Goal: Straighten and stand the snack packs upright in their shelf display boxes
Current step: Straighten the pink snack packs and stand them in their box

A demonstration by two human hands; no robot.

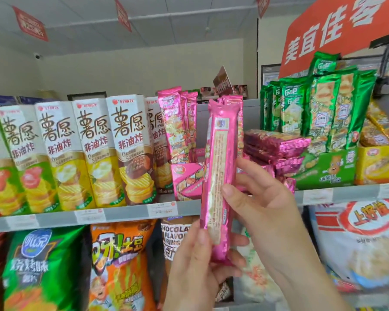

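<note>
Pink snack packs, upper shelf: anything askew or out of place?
Yes. A stack of pink packs lies flat beside the green display box; other pink packs stand upright in the pink display box. One loose pack is off the shelf, held upright by the left hand and right hand.

You get a single view, from the wide-angle camera on your head. It faces the shelf (pixel 126 215) head-on and about level, with the ceiling (pixel 166 23) across the top of the frame. It sits close: your left hand (pixel 193 272) and right hand (pixel 263 198) enter from below, holding the pink pack (pixel 220 176) large at centre.
</note>
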